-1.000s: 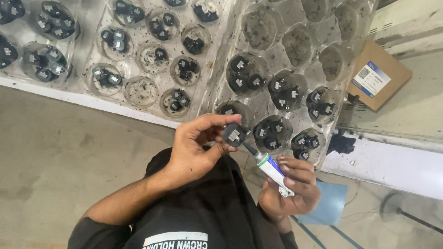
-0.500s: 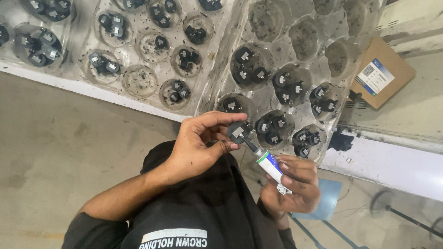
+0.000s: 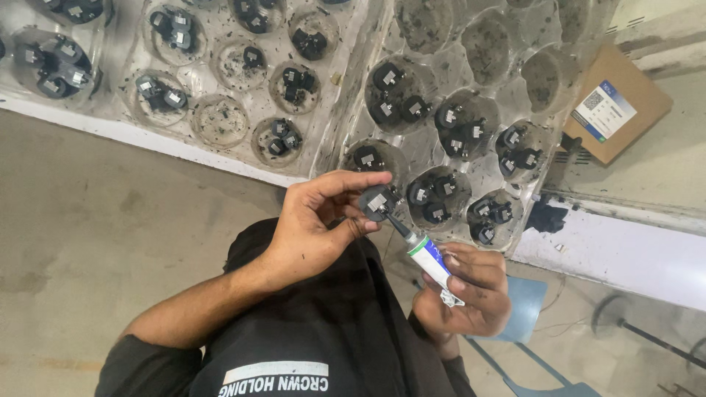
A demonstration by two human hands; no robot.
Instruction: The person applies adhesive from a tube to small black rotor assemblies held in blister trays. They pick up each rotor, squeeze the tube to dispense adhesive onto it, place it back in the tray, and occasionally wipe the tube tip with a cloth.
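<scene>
A single camera, worn on the person's head, looks steeply down over the dark-shirted chest at the bottom edge, so the left hand (image 3: 312,224) and the right hand (image 3: 471,290) sit close beneath the lens near the middle of the picture. Beyond them the view reaches the near edge of the table (image 3: 632,254) and the clear moulded trays (image 3: 220,81) across the top, with bare floor (image 3: 81,242) filling the left side. The frame is tilted, so the table edge runs slantwise from upper left to lower right.
</scene>
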